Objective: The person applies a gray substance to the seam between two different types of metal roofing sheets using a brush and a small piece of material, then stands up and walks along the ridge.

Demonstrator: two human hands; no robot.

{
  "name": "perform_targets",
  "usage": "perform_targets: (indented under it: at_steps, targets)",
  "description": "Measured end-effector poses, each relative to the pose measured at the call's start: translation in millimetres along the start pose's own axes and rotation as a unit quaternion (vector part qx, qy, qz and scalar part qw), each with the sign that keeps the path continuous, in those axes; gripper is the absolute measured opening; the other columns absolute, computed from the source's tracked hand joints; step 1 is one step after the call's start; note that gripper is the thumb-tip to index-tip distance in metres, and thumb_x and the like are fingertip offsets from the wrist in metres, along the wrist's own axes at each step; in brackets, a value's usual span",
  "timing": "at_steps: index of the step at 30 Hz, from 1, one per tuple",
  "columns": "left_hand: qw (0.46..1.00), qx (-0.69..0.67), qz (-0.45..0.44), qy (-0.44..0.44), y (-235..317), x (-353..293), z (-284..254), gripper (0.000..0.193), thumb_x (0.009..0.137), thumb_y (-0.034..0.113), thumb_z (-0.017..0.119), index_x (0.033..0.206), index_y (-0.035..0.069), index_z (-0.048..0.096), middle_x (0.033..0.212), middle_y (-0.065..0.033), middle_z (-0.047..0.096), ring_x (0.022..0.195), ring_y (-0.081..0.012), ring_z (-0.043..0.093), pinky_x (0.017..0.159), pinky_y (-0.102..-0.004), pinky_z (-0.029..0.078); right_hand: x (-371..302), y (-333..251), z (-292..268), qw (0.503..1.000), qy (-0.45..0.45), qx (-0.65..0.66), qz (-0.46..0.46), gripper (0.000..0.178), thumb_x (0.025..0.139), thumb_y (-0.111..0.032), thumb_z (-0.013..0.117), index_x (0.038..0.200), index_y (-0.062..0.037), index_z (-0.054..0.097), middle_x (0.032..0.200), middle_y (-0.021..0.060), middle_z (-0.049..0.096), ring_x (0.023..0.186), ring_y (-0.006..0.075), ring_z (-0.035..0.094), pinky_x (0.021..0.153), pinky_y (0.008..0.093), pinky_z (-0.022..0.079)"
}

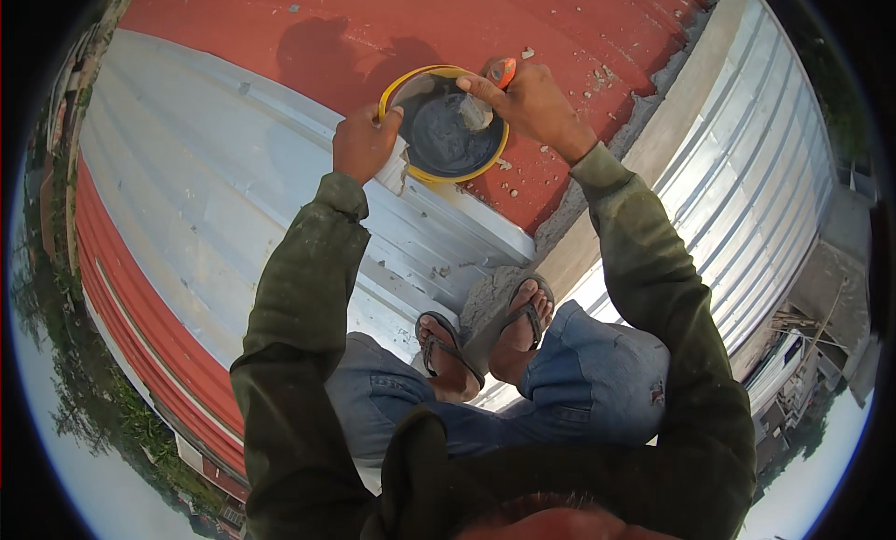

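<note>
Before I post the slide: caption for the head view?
Left hand grips yellow-rimmed bucket of dark material; right hand holds orange-handled tool.

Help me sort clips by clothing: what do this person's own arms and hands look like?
The left sleeve and right sleeve are long and dark olive-green, each ending in a snug cuff. The left hand and right hand are ungloved.

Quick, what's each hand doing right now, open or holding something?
Left hand: closed, holding the bucket at its yellow edge.
Right hand: closed, holding an orange-handled tool over the bucket.
</note>
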State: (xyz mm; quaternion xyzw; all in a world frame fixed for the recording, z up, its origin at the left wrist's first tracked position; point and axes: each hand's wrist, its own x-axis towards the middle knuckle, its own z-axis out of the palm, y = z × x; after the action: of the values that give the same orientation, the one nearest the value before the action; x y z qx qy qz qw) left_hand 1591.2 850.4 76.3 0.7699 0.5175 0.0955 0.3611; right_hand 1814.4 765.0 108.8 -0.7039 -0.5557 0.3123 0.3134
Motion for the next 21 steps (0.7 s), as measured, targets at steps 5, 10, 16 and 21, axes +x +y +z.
perform_targets:
  at_steps: [5, 10, 16, 21]
  targets:
    - [0.997, 0.036, -0.061, -0.012, -30.8, 2.3, 21.6, 0.045, 0.079, 0.042, 0.056, 0.082, -0.002, 0.065, 0.079, -0.021, 0.064, 0.08, -0.0378, 0.062, 0.072, -0.0434, 0.046, 9.1, 44.1, 47.5, 0.998, -0.019, -0.054, -0.013, 0.031, 0.079, -0.031, 0.068, 0.079, -0.0009, 0.061, 0.068, 0.0164, 0.061, 0.066, 0.0292, 0.062, 0.061, 0.0377, 0.048]
    - [0.991, 0.032, -0.116, -0.064, -48.8, 8.5, 33.5, 0.044, 0.082, 0.037, 0.055, 0.093, -0.005, 0.063, 0.072, -0.015, 0.065, 0.069, -0.0252, 0.064, 0.067, -0.035, 0.049, 11.4, 52.0, 63.2, 0.993, -0.067, -0.091, -0.032, 0.028, 0.077, -0.021, 0.064, 0.097, -0.0021, 0.055, 0.087, 0.0204, 0.062, 0.085, 0.0373, 0.059, 0.075, 0.044, 0.047]
    - [0.983, -0.031, -0.147, -0.109, -63.0, 18.9, 37.4, 0.042, 0.084, 0.036, 0.055, 0.081, -0.005, 0.061, 0.068, -0.0139, 0.062, 0.058, -0.022, 0.062, 0.057, -0.033, 0.049, 3.2, 50.1, 55.1, 0.995, -0.047, -0.086, 0.008, 0.026, 0.077, -0.02, 0.064, 0.095, -0.0016, 0.056, 0.085, 0.018, 0.063, 0.083, 0.0372, 0.06, 0.074, 0.043, 0.047]
    - [0.967, -0.093, -0.181, -0.152, -82.2, 16.5, 37.5, 0.04, 0.085, 0.037, 0.055, 0.076, -0.001, 0.059, 0.063, -0.0096, 0.059, 0.052, -0.0193, 0.058, 0.053, -0.0324, 0.047, -10.2, 50.9, 31.2, 0.999, 0.003, 0.031, 0.01, 0.026, 0.077, -0.023, 0.068, 0.088, -0.0009, 0.061, 0.08, 0.0129, 0.064, 0.075, 0.0241, 0.061, 0.069, 0.0338, 0.048]
